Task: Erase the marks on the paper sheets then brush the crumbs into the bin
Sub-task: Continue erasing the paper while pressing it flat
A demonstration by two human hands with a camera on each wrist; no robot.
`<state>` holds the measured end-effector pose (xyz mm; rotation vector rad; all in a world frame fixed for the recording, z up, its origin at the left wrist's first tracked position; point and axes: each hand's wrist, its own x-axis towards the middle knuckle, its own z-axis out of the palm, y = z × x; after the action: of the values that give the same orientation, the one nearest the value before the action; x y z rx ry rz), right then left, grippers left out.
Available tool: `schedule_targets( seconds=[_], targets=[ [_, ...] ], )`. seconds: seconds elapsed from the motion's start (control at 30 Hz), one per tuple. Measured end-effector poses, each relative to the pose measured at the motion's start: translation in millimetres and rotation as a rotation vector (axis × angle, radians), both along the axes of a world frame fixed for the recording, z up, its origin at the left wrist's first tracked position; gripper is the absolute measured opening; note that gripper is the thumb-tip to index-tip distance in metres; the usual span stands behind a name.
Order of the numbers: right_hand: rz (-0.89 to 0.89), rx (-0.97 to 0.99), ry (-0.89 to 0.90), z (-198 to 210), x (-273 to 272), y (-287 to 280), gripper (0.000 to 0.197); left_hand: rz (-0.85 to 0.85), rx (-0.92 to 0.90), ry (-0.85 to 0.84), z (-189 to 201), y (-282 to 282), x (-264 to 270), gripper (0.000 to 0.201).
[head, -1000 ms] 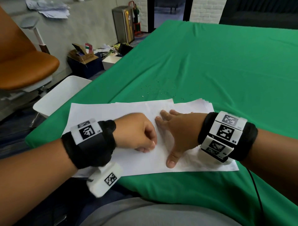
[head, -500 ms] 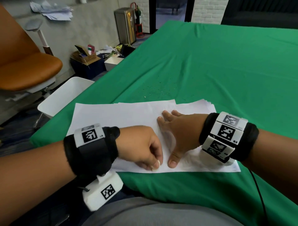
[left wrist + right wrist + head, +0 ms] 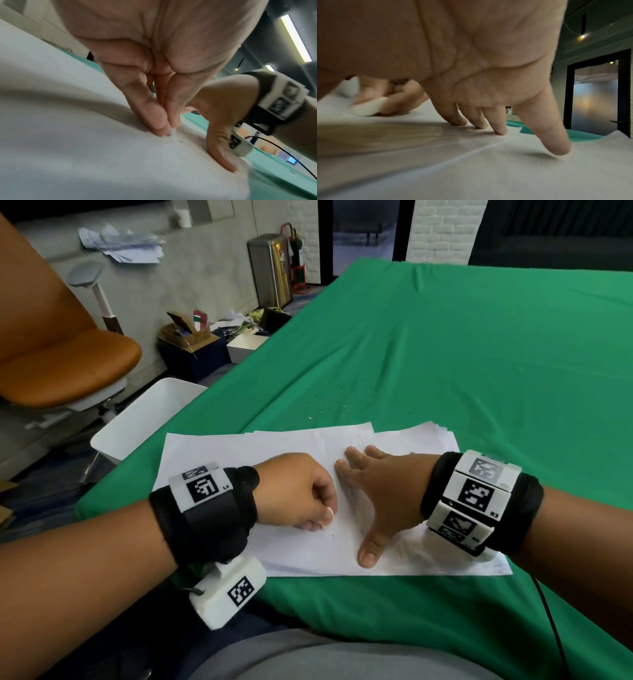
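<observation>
Your paper sheets (image 3: 239, 446) lie in a loose stack at the near-left part of the green worktop (image 3: 479, 371), near edge of the stack just back from the worktop's near edge, left corner close to the worktop's left edge. Far and right of the stack the cloth is open green all the way across. Eraser crumbs (image 3: 339, 402) are scattered on the cloth just beyond the stack's far edge. The white bin (image 3: 144, 419) sits off the worktop's left edge, lower than the surface, w/ its open top facing up, near the stack's left corner.

Your left hand (image 3: 298, 491) is curled down onto the top sheet, fingers (image 3: 154, 121) and thumb pinched tight round a small white eraser (image 3: 368, 106); only its tip pokes out at the fingertips, touching the paper. A couple of dark specks lie on the sheet just right of that tip. Left wrist view is blurred, so no marks on the paper can be made out there.

Your right hand (image 3: 387, 494) is spread flat, nothing held: straight fingertips (image 3: 556, 146) and thumb press the sheet down just right of the eraser, approx. mid-stack. The two hands are close, not touching. The paper ripples slightly between the right fingers in the right wrist view. An orange chair (image 3: 61, 361) stands far left, off the worktop.
</observation>
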<state>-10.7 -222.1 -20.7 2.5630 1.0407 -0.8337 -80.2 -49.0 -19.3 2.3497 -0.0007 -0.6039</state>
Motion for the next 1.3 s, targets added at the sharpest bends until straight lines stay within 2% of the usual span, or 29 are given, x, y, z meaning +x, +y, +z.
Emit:
schedule_targets(
  seconds=[0.1,0.2,0.27,0.33,0.43,0.47,0.63,0.73,0.83,1.0,1.07,1.13,1.23,1.3],
  targets=[
    [0.001,-0.005,-0.002,-0.6,0.4,0.1,0.156,-0.014,-0.007,-0.010,-0.7,-3.9,-4.2,0.003],
    [0.002,-0.009,-0.012,-2.2,-0.6,1.6,0.157,-0.130,-0.009,0.109,-2.4,-14.9,-19.8,0.006],
    [0.006,-0.008,-0.018,-3.6,-0.6,2.0,0.158,-0.146,-0.016,0.158,-1.3,-16.9,-21.6,0.007],
    [0.008,-0.001,-0.016,-3.8,0.3,1.0,0.157,-0.122,0.059,0.082,1.8,-14.0,-12.0,0.005],
    [0.000,0.027,0.007,-4.7,2.1,-1.5,0.156,-0.054,0.268,-0.123,10.4,-6.5,4.0,0.002],
    [-0.001,0.037,0.009,-5.3,2.7,-1.9,0.156,-0.010,0.279,-0.175,14.4,-2.8,7.8,0.002],
    [0.010,0.051,-0.036,-3.6,1.9,-3.3,0.159,0.276,-0.163,-0.214,63.8,11.6,7.8,0.003],
    [-0.029,0.015,-0.062,-3.8,3.0,-1.6,0.165,0.312,-0.320,-0.218,89.3,12.6,-4.0,0.005],
    [-0.079,-0.029,-0.051,-6.6,7.3,1.4,0.170,0.269,-0.467,-0.021,82.2,3.5,-15.1,0.006],
    [-0.068,-0.021,-0.071,-13.1,9.7,2.6,0.174,0.137,-0.589,0.647,9.2,-7.2,-21.0,0.005],
    [-0.078,-0.019,-0.062,-12.9,8.8,2.3,0.173,0.135,-0.623,0.731,-6.6,0.3,-7.4,0.006],
    [-0.088,-0.014,-0.060,-13.0,8.1,2.6,0.174,0.302,-0.698,0.636,-11.6,7.8,15.3,0.008],
    [-0.102,0.015,-0.066,-12.4,5.8,2.8,0.171,0.607,-0.784,0.234,-10.4,20.3,55.6,0.008],
    [-0.096,0.034,-0.068,-10.4,5.9,2.5,0.170,0.717,-0.799,-0.025,-2.0,30.0,77.5,0.009]
  ],
)
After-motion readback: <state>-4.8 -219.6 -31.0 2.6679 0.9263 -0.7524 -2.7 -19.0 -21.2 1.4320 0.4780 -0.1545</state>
